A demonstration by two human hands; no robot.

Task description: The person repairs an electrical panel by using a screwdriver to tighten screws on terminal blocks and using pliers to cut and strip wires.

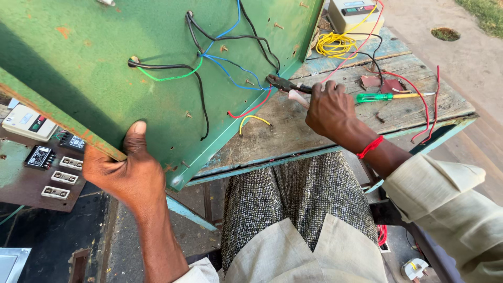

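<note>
A: Head view, go. What's the left hand (126, 175) doing?

B: Its grip is clamped on the lower edge of the green metal panel (105, 68), thumb up on the face, fingers hidden behind. The panel stands tilted on the counter (335, 123); its top is cut off by the frame.

A: Right hand (330, 110)?

B: Closed around the handles of the pliers (285, 85). The jaws point left at the loose wires (230, 68) coming off the panel: black, blue, green, red, yellow. Can't tell if the jaws pinch a wire or just touch; too small.

A: Anything else hidden?

B: Where the wires go through the panel holes is unseen. The pliers' handles are mostly covered by the fingers.

A: Room on the counter?

B: A green-handled screwdriver (387, 96) lies just right of the right hand, a yellow wire coil (335, 44) and a beige box (356, 13) at the far edge. Bare wood sits between the panel and the near edge; the right corner ends close by a red wire (427, 112).

A: Left side?

B: A board with switches (52, 167) below the panel, partly covered by it.
</note>
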